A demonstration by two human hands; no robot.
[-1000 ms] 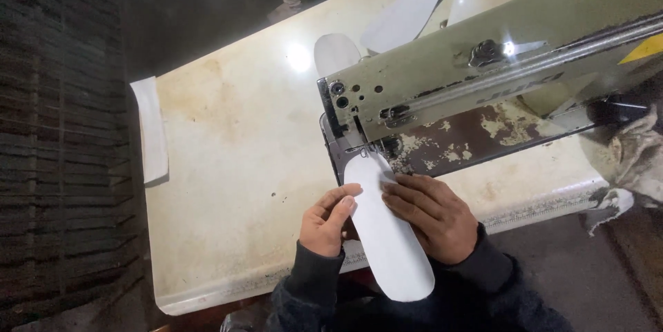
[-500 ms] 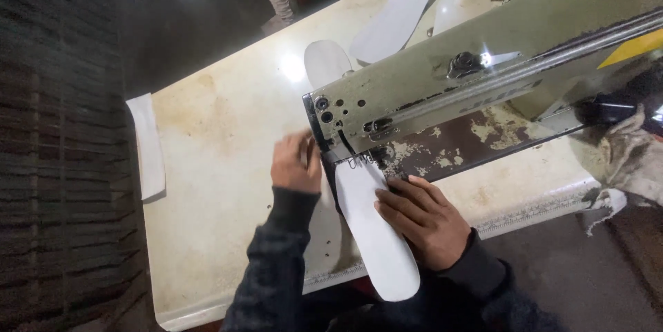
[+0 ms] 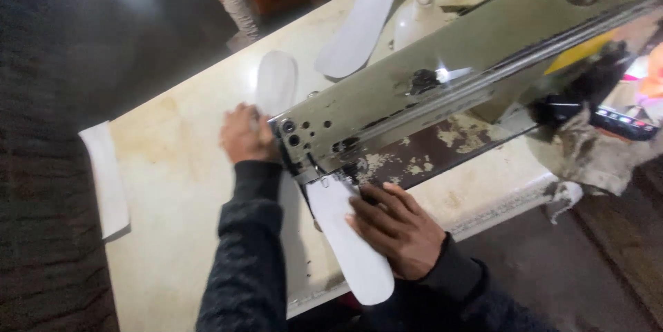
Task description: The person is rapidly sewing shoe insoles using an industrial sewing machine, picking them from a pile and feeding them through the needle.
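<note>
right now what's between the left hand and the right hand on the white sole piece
In the head view, the sewing machine's head end stands between the left hand and the right hand.

One yellow label [image 3: 579, 51], a slanted strip, sits on the sewing machine's arm at upper right of the frame. One small dark control panel [image 3: 623, 123] with lit points lies at the right edge. No packages or signs seen.

3 white insoles [image 3: 349, 239], 1 sewing machine [image 3: 442, 83], 2 hands [image 3: 397, 232].
</note>
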